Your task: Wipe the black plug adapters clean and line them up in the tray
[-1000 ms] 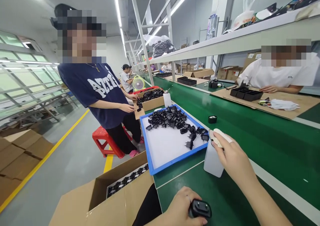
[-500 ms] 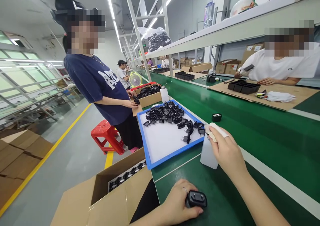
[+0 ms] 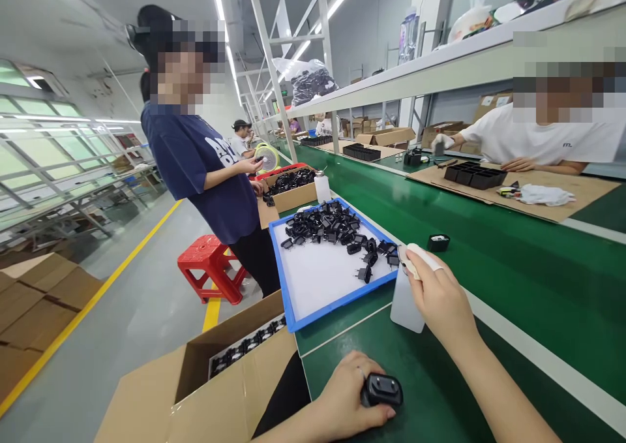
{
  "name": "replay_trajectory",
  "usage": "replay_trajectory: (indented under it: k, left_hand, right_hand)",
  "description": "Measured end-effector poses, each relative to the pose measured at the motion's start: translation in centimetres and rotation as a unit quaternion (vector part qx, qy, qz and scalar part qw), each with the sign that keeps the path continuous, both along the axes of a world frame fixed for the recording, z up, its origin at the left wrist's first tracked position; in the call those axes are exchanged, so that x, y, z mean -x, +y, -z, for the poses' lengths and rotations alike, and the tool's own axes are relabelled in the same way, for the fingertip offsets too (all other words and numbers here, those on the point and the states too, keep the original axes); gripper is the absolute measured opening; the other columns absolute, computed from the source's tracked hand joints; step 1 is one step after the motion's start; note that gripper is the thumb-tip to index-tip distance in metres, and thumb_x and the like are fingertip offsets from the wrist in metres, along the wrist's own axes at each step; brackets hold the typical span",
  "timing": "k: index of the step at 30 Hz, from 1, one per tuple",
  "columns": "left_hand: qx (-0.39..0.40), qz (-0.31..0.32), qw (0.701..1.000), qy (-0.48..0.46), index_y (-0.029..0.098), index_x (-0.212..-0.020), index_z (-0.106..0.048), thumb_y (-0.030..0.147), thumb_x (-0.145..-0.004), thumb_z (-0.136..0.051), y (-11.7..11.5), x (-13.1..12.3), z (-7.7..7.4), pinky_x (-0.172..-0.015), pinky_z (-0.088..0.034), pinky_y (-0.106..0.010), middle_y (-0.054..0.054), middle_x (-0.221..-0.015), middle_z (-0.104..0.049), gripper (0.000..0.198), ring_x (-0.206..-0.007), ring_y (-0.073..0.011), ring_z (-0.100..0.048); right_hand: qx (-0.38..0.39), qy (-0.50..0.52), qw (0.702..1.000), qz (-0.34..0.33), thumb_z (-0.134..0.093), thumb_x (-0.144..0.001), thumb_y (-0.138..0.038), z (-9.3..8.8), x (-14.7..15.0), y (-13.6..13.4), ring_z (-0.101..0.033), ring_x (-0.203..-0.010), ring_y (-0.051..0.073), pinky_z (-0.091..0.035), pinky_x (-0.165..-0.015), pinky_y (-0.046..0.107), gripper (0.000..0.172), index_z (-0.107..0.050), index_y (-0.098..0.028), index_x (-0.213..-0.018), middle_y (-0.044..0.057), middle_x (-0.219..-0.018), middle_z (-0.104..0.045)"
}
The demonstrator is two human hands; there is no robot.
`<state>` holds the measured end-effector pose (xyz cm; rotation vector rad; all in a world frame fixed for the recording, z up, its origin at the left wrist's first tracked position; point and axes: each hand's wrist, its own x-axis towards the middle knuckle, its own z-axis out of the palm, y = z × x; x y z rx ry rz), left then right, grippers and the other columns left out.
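My left hand (image 3: 349, 391) is closed around a black power adapter (image 3: 383, 389), low over the green worktop. Its end with two round marks faces up toward me. My right hand (image 3: 443, 293) pinches a folded white cloth (image 3: 426, 259) at the top of a whitish plastic bottle (image 3: 407, 305), whose top is partly hidden by cloth and fingers. Left of that bottle lies a blue-rimmed tray (image 3: 288, 299) with a white bottom. Black plug adapters (image 3: 325, 221) are heaped along its far and right sides.
A single black adapter part (image 3: 439, 242) rests on the green belt (image 3: 513, 267). At lower left stands an open carton (image 3: 210, 404) holding packed black parts. A co-worker in navy (image 3: 210, 169) stands beyond it near a red stool (image 3: 208, 267); another, in white (image 3: 548, 133), sits across the belt.
The standing co-worker has raised a hand holding a small object. The black part on the belt has shifted right. Across the belt, the co-worker's hand has moved left. My hands keep their holds.
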<state>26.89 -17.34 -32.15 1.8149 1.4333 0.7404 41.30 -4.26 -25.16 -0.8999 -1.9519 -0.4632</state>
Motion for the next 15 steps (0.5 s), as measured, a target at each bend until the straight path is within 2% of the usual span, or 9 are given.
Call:
replay_trajectory:
  k: [15]
  left_hand:
    - [-0.014,0.003,1.0,0.002,0.018,-0.089,-0.052,0.028,-0.056,-0.062,-0.04,-0.01,0.19,-0.075,-0.037,-0.027,-0.003,-0.088,-0.054,0.036,-0.083,-0.0164,-0.045]
  right_hand:
    - [-0.011,0.001,1.0,-0.006,-0.034,-0.08,-0.016,0.12,-0.03,0.11,-0.049,-0.094,0.024,-0.045,-0.076,0.037,0.03,-0.047,-0.011,-0.106,0.013,-0.089,-0.058]
